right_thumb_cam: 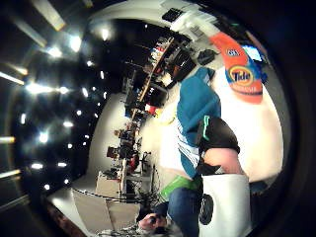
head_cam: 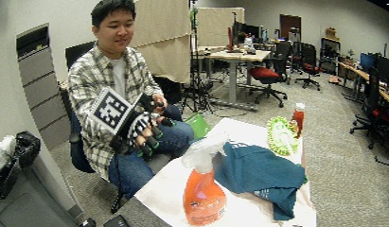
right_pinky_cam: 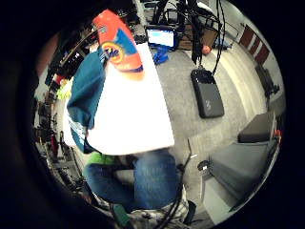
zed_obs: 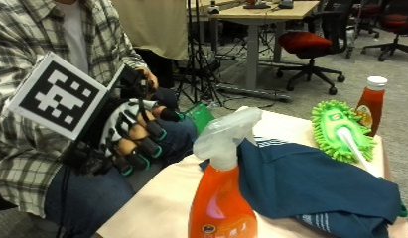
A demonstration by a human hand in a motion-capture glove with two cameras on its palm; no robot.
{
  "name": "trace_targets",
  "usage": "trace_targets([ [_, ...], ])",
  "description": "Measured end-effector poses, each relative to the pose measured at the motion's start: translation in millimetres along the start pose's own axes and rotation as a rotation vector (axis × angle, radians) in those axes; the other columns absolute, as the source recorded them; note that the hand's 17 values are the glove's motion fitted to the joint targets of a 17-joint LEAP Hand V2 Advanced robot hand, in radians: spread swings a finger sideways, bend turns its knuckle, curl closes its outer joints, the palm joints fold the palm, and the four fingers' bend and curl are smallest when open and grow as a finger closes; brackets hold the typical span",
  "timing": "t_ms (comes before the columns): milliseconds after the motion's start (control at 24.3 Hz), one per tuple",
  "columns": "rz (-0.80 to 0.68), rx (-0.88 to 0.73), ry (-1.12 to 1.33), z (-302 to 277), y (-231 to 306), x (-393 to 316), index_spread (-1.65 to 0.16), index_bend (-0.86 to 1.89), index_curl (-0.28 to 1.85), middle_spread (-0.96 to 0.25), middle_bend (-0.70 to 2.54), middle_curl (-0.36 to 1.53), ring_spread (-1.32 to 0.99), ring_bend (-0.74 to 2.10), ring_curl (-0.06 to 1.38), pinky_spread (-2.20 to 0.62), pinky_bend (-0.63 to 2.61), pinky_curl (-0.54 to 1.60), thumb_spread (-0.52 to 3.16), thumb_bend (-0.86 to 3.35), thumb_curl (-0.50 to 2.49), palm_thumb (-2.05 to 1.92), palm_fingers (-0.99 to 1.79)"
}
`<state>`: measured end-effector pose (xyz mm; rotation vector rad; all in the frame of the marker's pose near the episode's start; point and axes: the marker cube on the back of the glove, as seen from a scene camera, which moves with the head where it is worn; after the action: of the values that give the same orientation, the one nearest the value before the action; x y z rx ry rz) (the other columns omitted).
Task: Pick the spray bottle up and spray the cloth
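Note:
An orange spray bottle [zed_obs: 220,198] with a clear trigger head stands upright on the white table [zed_obs: 157,203], at its near end. A teal cloth [zed_obs: 309,183] lies crumpled on the table just beyond the bottle and beside it. My gloved right hand [zed_obs: 134,136] hovers off the table's edge, over my lap, a short way from the bottle. Its fingers are loosely curled and hold nothing. In the wide outside view the hand [head_cam: 140,130] is level with the bottle's [head_cam: 203,194] head. Both palm views look down on the bottle [right_pinky_cam: 119,45] and the cloth [right_pinky_cam: 86,90] from a distance.
A green fluffy duster [zed_obs: 339,129] and a red sauce bottle [zed_obs: 370,101] sit at the table's far end. My bare left hand [zed_obs: 143,79] is up behind the glove. A desk and office chairs stand on the carpet beyond.

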<state>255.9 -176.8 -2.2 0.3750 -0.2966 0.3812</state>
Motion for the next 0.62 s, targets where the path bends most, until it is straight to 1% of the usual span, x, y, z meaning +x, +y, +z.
trace_targets([
  [288,0.006,0.045,-0.092,13.7,-65.3,39.1,-0.22,0.16,0.27,0.03,0.20,0.28,0.07,0.41,0.24,0.18,0.24,0.27,1.09,0.23,0.40,0.71,0.37],
  [617,0.004,0.088,-0.197,26.9,-111.2,48.3,-0.23,0.15,0.28,0.00,0.20,0.31,0.01,0.44,0.27,0.15,0.23,0.29,1.04,0.18,0.44,0.77,0.49],
])
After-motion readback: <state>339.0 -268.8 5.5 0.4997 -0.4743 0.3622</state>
